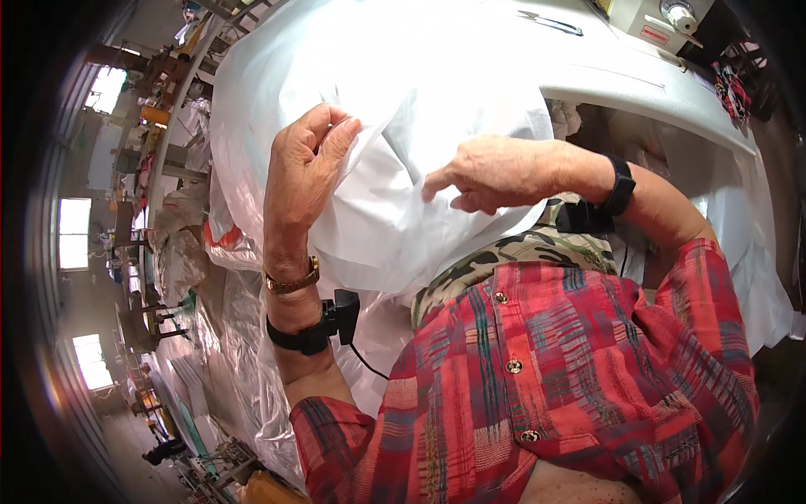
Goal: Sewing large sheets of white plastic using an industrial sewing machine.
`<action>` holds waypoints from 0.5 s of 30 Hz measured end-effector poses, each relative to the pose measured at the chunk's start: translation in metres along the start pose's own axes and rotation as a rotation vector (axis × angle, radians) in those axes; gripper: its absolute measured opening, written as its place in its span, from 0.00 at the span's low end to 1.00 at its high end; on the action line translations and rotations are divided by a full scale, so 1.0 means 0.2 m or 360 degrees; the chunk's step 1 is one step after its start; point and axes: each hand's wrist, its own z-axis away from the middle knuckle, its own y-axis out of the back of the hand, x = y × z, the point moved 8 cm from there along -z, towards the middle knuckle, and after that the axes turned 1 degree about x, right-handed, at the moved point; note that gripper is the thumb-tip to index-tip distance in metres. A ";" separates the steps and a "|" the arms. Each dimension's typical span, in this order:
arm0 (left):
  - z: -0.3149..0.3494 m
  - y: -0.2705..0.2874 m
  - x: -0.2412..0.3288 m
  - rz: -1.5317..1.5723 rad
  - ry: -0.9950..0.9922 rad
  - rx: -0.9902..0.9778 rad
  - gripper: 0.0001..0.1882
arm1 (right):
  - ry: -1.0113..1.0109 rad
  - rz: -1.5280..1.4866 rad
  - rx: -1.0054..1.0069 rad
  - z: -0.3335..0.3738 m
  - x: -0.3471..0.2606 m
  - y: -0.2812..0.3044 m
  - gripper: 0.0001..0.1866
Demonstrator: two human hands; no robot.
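Clock directions apply to the head view, with twelve at the top.

Surface: a white table extends from twelve to two o'clock, its front edge curved by the lens. A white cloth spreads from the centre toward twelve o'clock, in loose folds; strong light washes out its upper part. Snips lie on the table at one o'clock. A pale machine with a round knob stands between one and two o'clock. A patterned rag hangs at two o'clock.

Room: clear plastic sheeting is heaped at eight o'clock. Bright windows line the wall from eight to ten o'clock, with cluttered racks beside them.

Markings: the machine carries one small rectangular label in red; its print is too small to make out.

Grip, left: the left hand, between ten and eleven o'clock, has thumb and forefinger closed together, pinching a raised fold of the cloth.

Grip, right: the right hand, between one and two o'clock, is loosely curled, forefinger directed down at the cloth. The thumb is hidden; whether this grip grasps fabric cannot be determined.
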 end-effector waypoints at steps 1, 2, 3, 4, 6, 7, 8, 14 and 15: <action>0.00 -0.01 -0.01 0.0061 0.0028 -0.0026 0.12 | 0.0005 -0.0016 -0.0007 -0.01 -0.01 -0.03 0.20; 0.00 -0.01 0.00 0.0046 0.0032 -0.0004 0.12 | -0.0020 -0.0005 -0.0013 -0.01 -0.01 -0.04 0.20; 0.00 -0.01 -0.01 -0.0026 0.0053 -0.0022 0.12 | -0.0036 -0.0089 -0.0032 -0.02 0.00 -0.07 0.21; 0.00 -0.02 -0.01 -0.0099 0.0074 -0.0040 0.12 | -0.0051 -0.0173 -0.0050 -0.03 0.00 -0.08 0.21; 0.00 -0.02 -0.01 -0.0066 0.0079 -0.0058 0.12 | -0.0068 -0.0160 -0.0046 -0.06 0.01 -0.12 0.23; 0.00 -0.03 0.00 -0.0037 0.0077 -0.0080 0.12 | -0.0092 -0.0205 0.0048 -0.07 0.02 -0.11 0.21; 0.00 -0.03 0.00 -0.0036 0.0082 -0.0080 0.12 | -0.0062 -0.0262 0.0149 -0.08 0.02 -0.10 0.19; 0.01 -0.03 -0.01 -0.0041 0.0036 -0.0061 0.12 | 0.0144 0.0039 0.0064 -0.09 0.01 -0.13 0.11; 0.01 -0.03 -0.01 -0.0014 0.0033 -0.0054 0.12 | 0.0172 -0.0057 0.0058 -0.07 0.00 -0.12 0.10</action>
